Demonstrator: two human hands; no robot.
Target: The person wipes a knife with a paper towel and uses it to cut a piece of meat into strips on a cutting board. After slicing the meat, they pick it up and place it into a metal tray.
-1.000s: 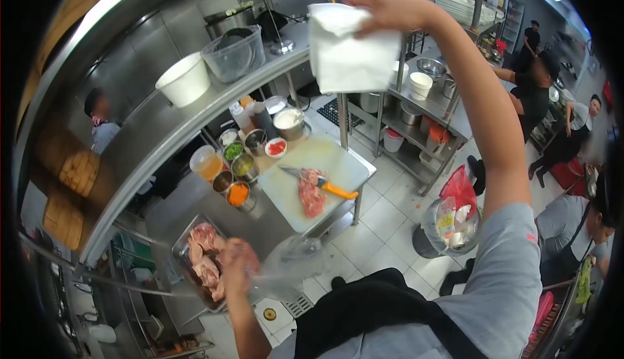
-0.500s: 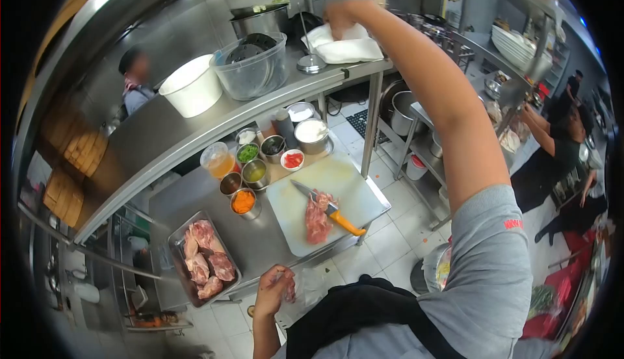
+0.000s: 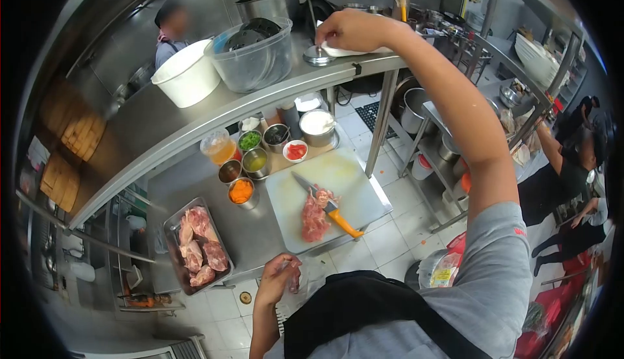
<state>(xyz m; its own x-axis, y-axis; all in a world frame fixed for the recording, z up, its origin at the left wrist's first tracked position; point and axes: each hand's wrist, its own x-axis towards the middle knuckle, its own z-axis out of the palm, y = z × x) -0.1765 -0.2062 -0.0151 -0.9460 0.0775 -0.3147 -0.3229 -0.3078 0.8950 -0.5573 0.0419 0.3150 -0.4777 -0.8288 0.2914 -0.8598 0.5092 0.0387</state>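
Observation:
My right hand (image 3: pixel 351 32) is stretched over the upper steel shelf, its fingers pinched together beside a thin metal rod on a round base (image 3: pixel 319 56). Whether they grip the rod or something else is hidden. A folded white cloth or paper (image 3: pixel 354 51) lies partly behind that hand. Low in front of my apron, my left hand (image 3: pixel 275 278) is curled, with something pinkish at its fingers and clear plastic (image 3: pixel 313 274) beside it. On the white cutting board (image 3: pixel 351 183) lie a piece of raw meat (image 3: pixel 314 219) and an orange-handled knife (image 3: pixel 342 221), its blade against the meat.
A metal tray (image 3: pixel 227 261) of raw meat pieces stands left of the board. Behind are an orange-filled cup (image 3: pixel 242 193), a red-filled bowl (image 3: pixel 296 152) and several other containers. The shelf holds a white tub (image 3: pixel 185 79) and a clear plastic tub (image 3: pixel 253 66). Co-workers stand left and right.
My right hand has moved left and down from the white cloth to the round metal base. The view has shifted slightly. My left hand stays curled; the knife and meat have not moved.

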